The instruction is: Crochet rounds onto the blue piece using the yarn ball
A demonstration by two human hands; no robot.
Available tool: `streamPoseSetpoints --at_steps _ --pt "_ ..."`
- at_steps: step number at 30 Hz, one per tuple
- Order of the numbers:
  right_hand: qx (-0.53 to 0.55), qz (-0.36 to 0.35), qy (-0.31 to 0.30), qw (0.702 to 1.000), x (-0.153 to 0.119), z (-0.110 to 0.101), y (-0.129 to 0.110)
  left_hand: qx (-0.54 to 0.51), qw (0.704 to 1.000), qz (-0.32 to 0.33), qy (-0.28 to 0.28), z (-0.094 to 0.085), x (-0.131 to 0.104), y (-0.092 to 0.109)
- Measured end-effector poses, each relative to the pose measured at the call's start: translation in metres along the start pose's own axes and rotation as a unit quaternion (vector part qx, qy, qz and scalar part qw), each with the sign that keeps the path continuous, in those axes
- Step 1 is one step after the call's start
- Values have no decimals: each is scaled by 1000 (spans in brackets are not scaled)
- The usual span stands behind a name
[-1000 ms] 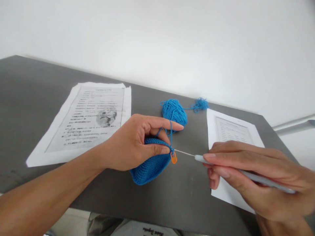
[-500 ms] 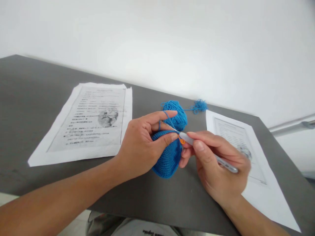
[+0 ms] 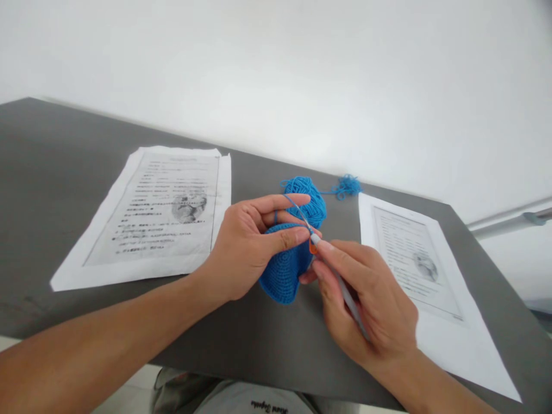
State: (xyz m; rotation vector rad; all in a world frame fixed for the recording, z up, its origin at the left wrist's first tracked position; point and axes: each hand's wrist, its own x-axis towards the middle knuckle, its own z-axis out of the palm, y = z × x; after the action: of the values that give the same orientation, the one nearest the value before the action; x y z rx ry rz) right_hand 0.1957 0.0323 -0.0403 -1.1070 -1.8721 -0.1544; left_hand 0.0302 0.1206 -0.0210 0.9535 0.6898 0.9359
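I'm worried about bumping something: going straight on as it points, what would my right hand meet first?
The right hand would probably meet the orange marker first, with the blue crocheted piece beside it; depth is unclear this close.

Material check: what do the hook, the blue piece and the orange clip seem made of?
Hook: smooth grey handle, probably plastic or rubber; thin, silvery shaft, likely metal. Blue piece: matte yarn, given its stitched rows; fibre type unclear. Orange clip: perhaps plastic, by its even, bright colour; too small to be sure of finish.
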Motion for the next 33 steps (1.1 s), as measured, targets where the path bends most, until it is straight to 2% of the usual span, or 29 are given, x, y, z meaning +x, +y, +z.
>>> streamPoseSetpoints --at_steps 4,6,8,12,15,17,20,22,25,29,33 --pt "16 -56 -30 998 6 -12 8 -38 997 -40 -62 -7 1 8" --pt "58 -48 -42 996 9 -16 12 -29 996 -46 -71 -10 0 10" --pt "119 -9 -39 992 11 -16 14 1 998 -16 -68 -11 -1 10" --pt "188 84 21 978 9 -6 8 119 990 74 6 -5 -4 5" --pt "86 80 34 993 6 3 2 164 980 95 59 2 -5 2" --pt "-5 35 10 999 4 6 0 140 985 86 56 3 -3 0" --pt "-81 -43 4 996 3 5 1 58 997 51 15 -1 -1 1" --pt "-90 -91 17 992 3 2 3 9 1000 22 -20 -4 0 4" --pt "-51 -142 5 989 7 -6 7 -38 997 -20 -61 -7 -1 10" --pt "45 -128 -41 990 16 -17 14 -67 991 -59 -97 -11 -2 17" --pt "125 -89 -44 987 22 -22 24 -57 991 -75 -99 -14 1 18"
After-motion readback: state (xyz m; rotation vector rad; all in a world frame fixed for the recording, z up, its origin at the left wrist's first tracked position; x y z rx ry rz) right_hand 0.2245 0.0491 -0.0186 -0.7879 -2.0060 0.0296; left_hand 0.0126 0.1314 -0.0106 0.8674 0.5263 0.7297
